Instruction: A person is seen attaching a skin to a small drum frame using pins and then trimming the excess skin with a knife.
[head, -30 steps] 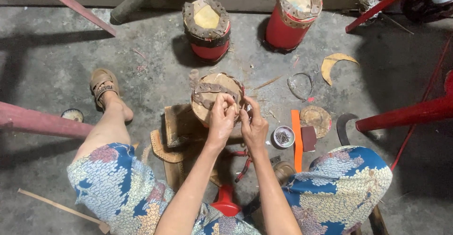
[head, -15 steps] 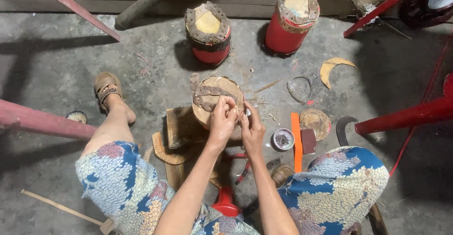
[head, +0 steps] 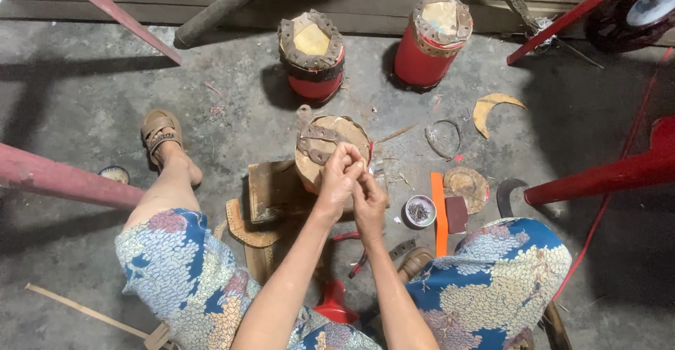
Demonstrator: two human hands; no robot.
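A small round drum (head: 320,139) with a tan hide top and a dark studded leather strip across it stands on the concrete floor between my knees, against a wooden block (head: 271,189). My left hand (head: 339,177) is curled over the drum's near right rim, its fingers pinched on the leather edge. My right hand (head: 369,202) sits just below and touches it, fingertips pinched at the same spot. Whatever small thing lies between the fingers is hidden.
Two red drums (head: 313,58) (head: 429,40) stand behind. To the right lie a tin of small nails (head: 420,211), an orange strip (head: 439,213), a leather disc (head: 465,185), a crescent offcut (head: 492,107) and a wire ring (head: 443,137). Red-handled pliers (head: 358,251) lie under my arms. Red metal bars (head: 598,177) (head: 63,181) flank me.
My hands have drawn closer together at the drum's right rim, the left one sliding over toward the right. The drum has stayed put.
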